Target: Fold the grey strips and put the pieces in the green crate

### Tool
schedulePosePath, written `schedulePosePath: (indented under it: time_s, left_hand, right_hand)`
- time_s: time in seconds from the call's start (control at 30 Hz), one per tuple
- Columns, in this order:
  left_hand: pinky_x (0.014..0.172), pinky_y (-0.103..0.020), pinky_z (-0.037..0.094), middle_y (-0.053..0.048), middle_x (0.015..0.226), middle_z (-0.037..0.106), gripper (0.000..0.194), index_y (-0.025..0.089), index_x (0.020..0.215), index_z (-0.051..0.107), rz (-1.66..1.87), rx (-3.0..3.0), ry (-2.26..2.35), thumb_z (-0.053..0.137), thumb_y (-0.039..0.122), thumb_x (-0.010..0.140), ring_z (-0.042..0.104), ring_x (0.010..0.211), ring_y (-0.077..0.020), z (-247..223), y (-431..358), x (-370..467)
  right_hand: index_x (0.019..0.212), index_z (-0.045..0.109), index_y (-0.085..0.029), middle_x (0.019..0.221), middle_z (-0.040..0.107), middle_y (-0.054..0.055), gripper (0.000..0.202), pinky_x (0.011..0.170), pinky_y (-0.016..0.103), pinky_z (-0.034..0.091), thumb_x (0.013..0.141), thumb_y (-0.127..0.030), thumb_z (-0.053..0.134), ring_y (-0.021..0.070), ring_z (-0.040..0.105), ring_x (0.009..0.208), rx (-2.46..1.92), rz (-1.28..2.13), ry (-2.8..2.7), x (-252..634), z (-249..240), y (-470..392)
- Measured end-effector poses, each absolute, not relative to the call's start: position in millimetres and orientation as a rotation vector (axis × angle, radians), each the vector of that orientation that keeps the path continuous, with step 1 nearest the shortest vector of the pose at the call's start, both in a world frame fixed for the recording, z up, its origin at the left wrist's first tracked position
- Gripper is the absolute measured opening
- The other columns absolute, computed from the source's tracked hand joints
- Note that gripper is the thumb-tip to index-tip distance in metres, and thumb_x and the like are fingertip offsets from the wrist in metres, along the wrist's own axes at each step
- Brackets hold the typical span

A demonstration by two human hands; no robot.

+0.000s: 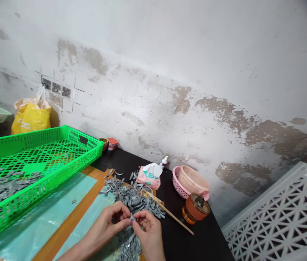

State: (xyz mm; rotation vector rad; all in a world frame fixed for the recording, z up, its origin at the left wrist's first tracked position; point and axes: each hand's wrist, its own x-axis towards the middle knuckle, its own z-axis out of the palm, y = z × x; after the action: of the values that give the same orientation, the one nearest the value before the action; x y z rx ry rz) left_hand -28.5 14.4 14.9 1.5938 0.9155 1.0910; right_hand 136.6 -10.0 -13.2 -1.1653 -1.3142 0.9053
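Note:
Over a heap of short grey strips (135, 198), my left hand (114, 217) and my right hand (149, 228) meet fingertip to fingertip. Pinched between both thumbs and forefingers is one small grey strip (132, 217), mostly covered by the fingers. Its exact material cannot be made out. More strips spread below my hands toward the near edge. A wooden stick (173, 216) lies beside the heap on the right, its far end near a small clear round dish.
At left stands a green plastic crate (47, 183) holding many grey strips. Behind the heap are a pink tissue pack (148, 178) and a white-capped bottle (163, 162). Pink baskets (179, 185) and an orange-brown jar (194, 210) sit right. A white lattice crate (281, 210) stands far right.

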Motion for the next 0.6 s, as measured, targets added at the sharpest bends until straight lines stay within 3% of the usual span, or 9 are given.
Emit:
schedulePosePath:
  time_s: [0.13,0.27,0.43,0.6]
  left_hand:
    - [0.059,-0.027,0.031,0.001,0.063,0.053,0.026,0.014,0.068,0.062,1.01,1.441,0.854,0.071,0.038,0.075,0.044,0.063,-0.0151,10.2,14.1,-25.6]
    - [0.061,-0.028,0.031,-0.001,0.065,0.056,0.037,0.015,0.069,0.058,0.968,1.362,0.754,0.069,0.049,0.076,0.045,0.065,-0.0157,8.1,14.3,-24.3]
    - [0.059,-0.027,0.029,0.001,0.062,0.052,0.041,0.016,0.067,0.058,0.942,1.326,0.737,0.073,0.054,0.071,0.042,0.062,-0.0145,6.7,17.3,-26.0]
    - [0.058,-0.026,0.035,-0.003,0.07,0.06,0.041,0.017,0.069,0.056,0.931,1.288,0.641,0.073,0.053,0.071,0.048,0.065,-0.0156,3.3,19.4,-24.9]
  right_hand:
    - [0.079,0.067,-0.016,0.074,0.066,0.003,0.004,0.062,0.025,0.049,0.075,-0.015,0.066,0.0169,0.062,0.067,-1.168,0.741,-1.504,136.1,-9.6,-11.5]
    - [0.083,0.067,-0.018,0.076,0.064,0.003,0.016,0.061,0.023,0.047,0.076,-0.007,0.059,0.0155,0.06,0.067,-1.116,0.435,-1.772,137.6,-1.5,-15.5]
    - [0.089,0.067,-0.017,0.077,0.065,0.006,0.02,0.06,0.024,0.048,0.081,-0.006,0.052,0.0167,0.061,0.067,-1.045,0.197,-1.882,142.1,0.9,-16.9]
    - [0.088,0.067,-0.017,0.076,0.065,0.006,0.019,0.058,0.024,0.049,0.08,-0.007,0.053,0.0168,0.061,0.066,-1.05,0.18,-1.897,142.6,-0.7,-16.7]
